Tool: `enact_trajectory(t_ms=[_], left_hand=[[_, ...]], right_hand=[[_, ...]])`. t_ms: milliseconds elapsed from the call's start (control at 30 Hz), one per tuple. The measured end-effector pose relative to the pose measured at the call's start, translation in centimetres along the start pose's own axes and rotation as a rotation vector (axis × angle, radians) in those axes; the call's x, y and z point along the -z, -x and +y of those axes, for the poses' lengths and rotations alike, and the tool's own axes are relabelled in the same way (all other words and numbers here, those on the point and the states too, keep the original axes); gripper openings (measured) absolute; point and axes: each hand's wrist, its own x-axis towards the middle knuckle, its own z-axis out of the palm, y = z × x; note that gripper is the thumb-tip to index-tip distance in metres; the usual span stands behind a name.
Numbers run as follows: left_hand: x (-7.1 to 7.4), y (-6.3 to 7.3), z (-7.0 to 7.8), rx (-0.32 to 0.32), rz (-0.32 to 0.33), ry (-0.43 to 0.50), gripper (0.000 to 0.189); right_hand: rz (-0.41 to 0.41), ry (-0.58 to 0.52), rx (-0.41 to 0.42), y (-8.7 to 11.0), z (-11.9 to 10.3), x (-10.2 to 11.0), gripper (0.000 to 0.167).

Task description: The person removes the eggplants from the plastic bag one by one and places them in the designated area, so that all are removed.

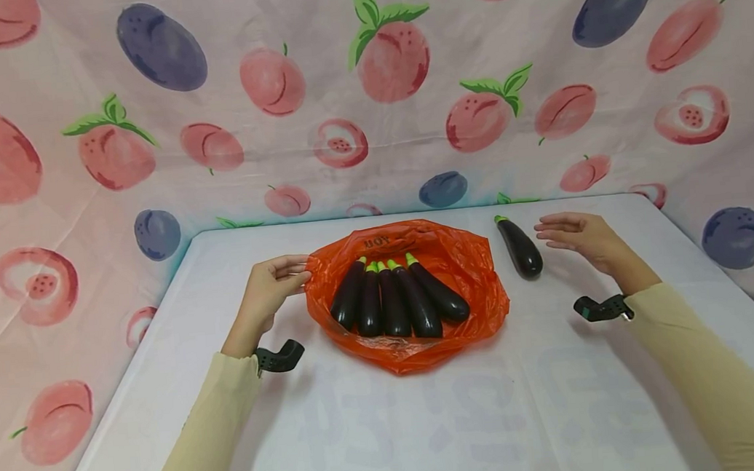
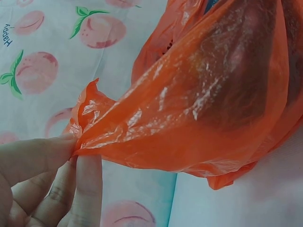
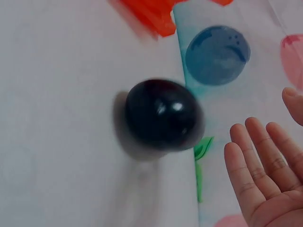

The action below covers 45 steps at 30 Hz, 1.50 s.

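An orange plastic bag point(image 1: 487, 308) lies spread open on the table, with several dark eggplants point(image 1: 382, 304) side by side in it, green stem ends pointing to the back. My left hand point(image 1: 269, 290) pinches the bag's left edge between thumb and fingers; the left wrist view shows the film point(image 2: 142, 137) drawn taut from that pinch. One more eggplant point(image 1: 520, 249) lies on the table to the right of the bag. Just right of it my right hand point(image 1: 577, 240) hovers with fingers extended, holding nothing. In the right wrist view the rounded end of this eggplant point(image 3: 163, 115) faces the camera.
The white table point(image 1: 417, 430) stretches in front of the bag and to both sides. Behind it and on the sides hangs a cloth point(image 1: 340, 77) printed with peaches and plums. Each wrist carries a small black camera mount point(image 1: 280, 357).
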Motion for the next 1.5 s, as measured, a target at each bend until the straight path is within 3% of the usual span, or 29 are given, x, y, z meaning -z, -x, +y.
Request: enact_trajectory(t_ms=[467, 833, 1167, 1500], left_hand=[[0.1, 0.0, 0.0, -0.006, 0.002, 0.008, 0.033], [0.1, 0.1, 0.1, -0.006, -0.006, 0.019, 0.033], [-0.1, 0.1, 0.1, -0.006, 0.002, 0.026, 0.033], [0.1, 0.1, 0.1, -0.008, -0.004, 0.020, 0.034]], right_hand=[[-0.151, 0.100, 0.010, 0.8, -3.7, -1.4, 0.053], [-0.273, 0.080, 0.048, 0.5, -5.3, -3.0, 0.052], [-0.286, 0.228, 0.024, 0.3, -6.4, -4.9, 0.050], [-0.332, 0.270, 0.047, -0.4, -7.3, -6.6, 0.048]])
